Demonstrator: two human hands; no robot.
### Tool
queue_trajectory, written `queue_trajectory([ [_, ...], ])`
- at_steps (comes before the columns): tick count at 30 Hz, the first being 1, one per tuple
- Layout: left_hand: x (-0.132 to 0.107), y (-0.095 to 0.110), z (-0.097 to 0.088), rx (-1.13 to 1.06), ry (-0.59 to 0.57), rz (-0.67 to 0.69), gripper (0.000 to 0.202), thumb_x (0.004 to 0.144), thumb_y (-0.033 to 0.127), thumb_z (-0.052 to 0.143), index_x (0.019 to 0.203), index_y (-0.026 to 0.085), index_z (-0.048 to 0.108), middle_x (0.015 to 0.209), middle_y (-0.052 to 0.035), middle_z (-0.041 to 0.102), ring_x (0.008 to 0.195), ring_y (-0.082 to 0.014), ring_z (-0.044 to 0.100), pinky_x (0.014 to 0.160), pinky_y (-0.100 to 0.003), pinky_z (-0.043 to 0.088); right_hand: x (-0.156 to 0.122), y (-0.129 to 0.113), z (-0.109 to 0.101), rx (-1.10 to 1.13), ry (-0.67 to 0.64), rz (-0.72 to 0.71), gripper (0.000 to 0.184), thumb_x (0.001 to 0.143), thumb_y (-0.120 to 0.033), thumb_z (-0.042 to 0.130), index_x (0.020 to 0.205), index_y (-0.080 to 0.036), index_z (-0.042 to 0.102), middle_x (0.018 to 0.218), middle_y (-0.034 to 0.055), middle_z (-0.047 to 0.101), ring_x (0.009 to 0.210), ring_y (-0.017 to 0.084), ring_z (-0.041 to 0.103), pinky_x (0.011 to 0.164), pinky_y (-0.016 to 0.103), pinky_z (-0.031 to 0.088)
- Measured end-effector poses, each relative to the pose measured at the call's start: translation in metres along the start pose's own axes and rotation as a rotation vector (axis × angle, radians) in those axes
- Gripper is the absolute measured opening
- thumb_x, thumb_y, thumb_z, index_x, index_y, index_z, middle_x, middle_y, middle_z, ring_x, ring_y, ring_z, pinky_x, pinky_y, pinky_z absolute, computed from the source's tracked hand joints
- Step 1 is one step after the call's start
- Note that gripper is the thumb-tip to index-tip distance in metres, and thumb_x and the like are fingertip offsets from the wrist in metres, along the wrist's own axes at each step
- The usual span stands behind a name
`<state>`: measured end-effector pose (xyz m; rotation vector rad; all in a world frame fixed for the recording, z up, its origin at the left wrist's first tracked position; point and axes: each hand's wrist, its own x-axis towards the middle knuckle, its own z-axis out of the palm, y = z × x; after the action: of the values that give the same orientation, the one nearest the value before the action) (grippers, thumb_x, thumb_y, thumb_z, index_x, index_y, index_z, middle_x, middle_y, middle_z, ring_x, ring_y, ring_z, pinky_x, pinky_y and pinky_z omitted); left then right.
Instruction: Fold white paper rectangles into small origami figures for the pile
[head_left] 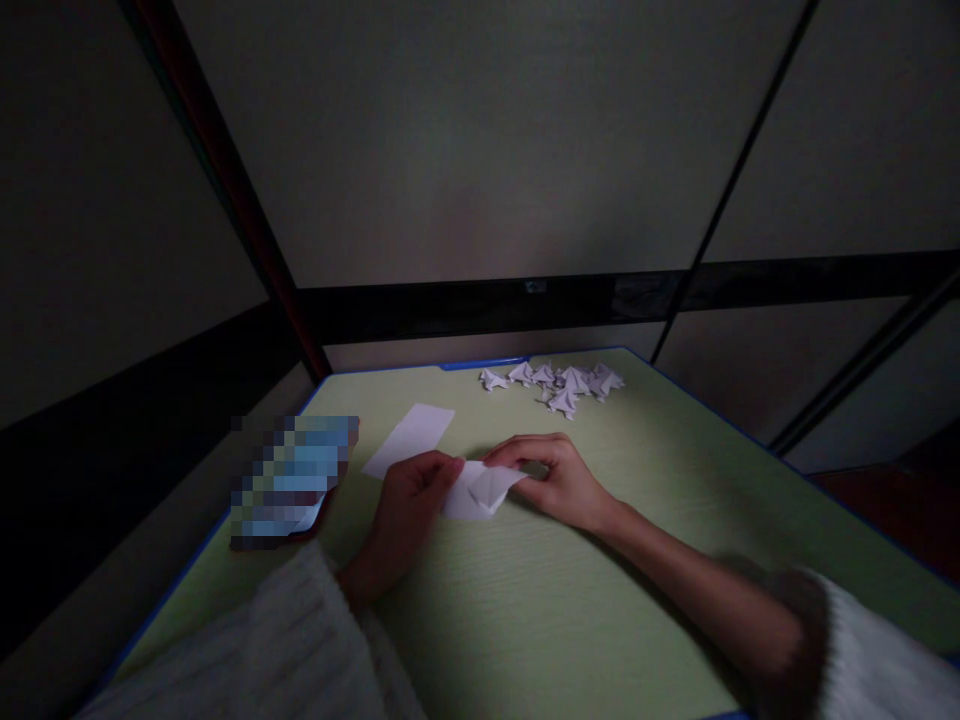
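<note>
The folded paper [489,490] lies between the two hands, above the near middle of the desk [600,590]; the left hand [406,503] pinches its left edge, thumb against fingers, and the right hand [564,485] grips its right side; one loose sheet [412,438], flat and four-sided, lies just beyond the left hand; at least six paper figures [574,381], angular and sharply creased, cluster at the far edge, some overlapping; the desk is pale green, faintly grained, blue-rimmed; both sleeves [300,630] look fuzzy.

No legible text, labels, brands, numbers or signs anywhere
</note>
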<state>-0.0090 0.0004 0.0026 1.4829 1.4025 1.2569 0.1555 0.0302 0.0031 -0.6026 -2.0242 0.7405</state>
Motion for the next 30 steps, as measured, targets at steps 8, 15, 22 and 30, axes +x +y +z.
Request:
queue_trajectory([
  [8, -0.002, -0.002, 0.0, 0.145, -0.026, 0.091, 0.024, 0.069, 0.031, 0.048, 0.054, 0.014, 0.055, 0.046, 0.0046, 0.044, 0.045, -0.0081, 0.035, 0.042, -0.019, 0.024, 0.0, 0.005, -0.005, 0.062, -0.135, 0.033, 0.012, 0.073, -0.016, 0.052, 0.077, -0.014, 0.063, 0.099, 0.0089, 0.061, 0.086, 0.013, 0.057, 0.076, 0.029, 0.045],
  [15, -0.004, -0.004, 0.002, 0.312, -0.115, 0.156, 0.024, 0.071, 0.029, 0.044, 0.056, 0.014, 0.056, 0.046, 0.0039, 0.044, 0.046, -0.0093, 0.038, 0.045, -0.02, 0.026, 0.0, 0.001, 0.004, 0.021, -0.103, 0.103, 0.013, 0.075, -0.018, 0.05, 0.072, -0.013, 0.062, 0.091, 0.008, 0.06, 0.08, 0.013, 0.056, 0.07, 0.027, 0.044],
  [22, -0.002, -0.002, 0.002, 0.28, -0.095, 0.138, 0.024, 0.071, 0.027, 0.041, 0.053, 0.014, 0.051, 0.047, 0.004, 0.041, 0.047, -0.009, 0.035, 0.044, -0.019, 0.025, 0.001, -0.008, 0.017, 0.159, 0.096, 0.284, 0.004, 0.069, -0.012, 0.054, 0.071, -0.013, 0.05, 0.084, 0.0058, 0.059, 0.07, 0.011, 0.055, 0.062, 0.024, 0.044],
  [30, -0.001, -0.003, 0.002, 0.265, -0.11, 0.134, 0.024, 0.071, 0.027, 0.041, 0.055, 0.013, 0.052, 0.048, 0.0036, 0.044, 0.048, -0.0094, 0.036, 0.045, -0.02, 0.025, 0.0, -0.013, 0.015, -0.076, 0.057, 0.067, 0.012, 0.072, -0.006, 0.047, 0.07, -0.014, 0.056, 0.09, 0.0067, 0.058, 0.085, 0.014, 0.053, 0.076, 0.028, 0.041],
])
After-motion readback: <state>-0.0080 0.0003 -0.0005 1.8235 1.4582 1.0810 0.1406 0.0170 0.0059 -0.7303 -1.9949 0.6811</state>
